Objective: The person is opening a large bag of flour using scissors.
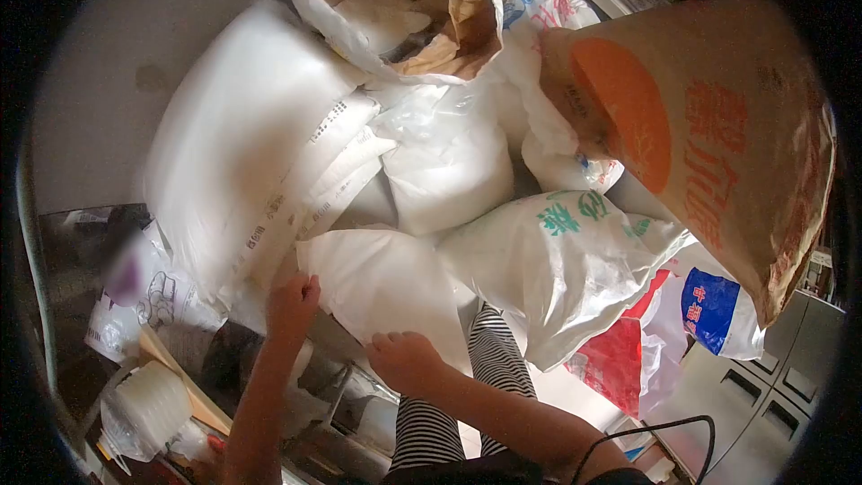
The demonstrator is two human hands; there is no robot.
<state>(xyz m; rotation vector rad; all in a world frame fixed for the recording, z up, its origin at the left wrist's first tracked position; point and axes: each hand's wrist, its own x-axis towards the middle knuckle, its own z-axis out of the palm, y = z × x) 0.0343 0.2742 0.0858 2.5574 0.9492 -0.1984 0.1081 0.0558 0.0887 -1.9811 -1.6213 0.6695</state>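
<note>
A plain white sack (386, 274) lies across the middle, just above my knees in striped trousers. My left hand (293, 307) is closed at the sack's left edge, its fingers curled. Lower down, my right hand (406, 361) grips the sack's bottom edge with bent fingers; its palm side is hidden. Right beside this sack is another white sack with green lettering (566, 256). Directly behind stands a full, clear-topped white bag (444, 162).
Large white sacks (242, 135) are stacked at the left. An opened paper sack (489, 36) stands at the back. A brown sack with orange print (718, 117) leans in from the right, above a red bag (611, 364) and grey cabinets (732, 413). Plastic containers (148, 409) sit lower left.
</note>
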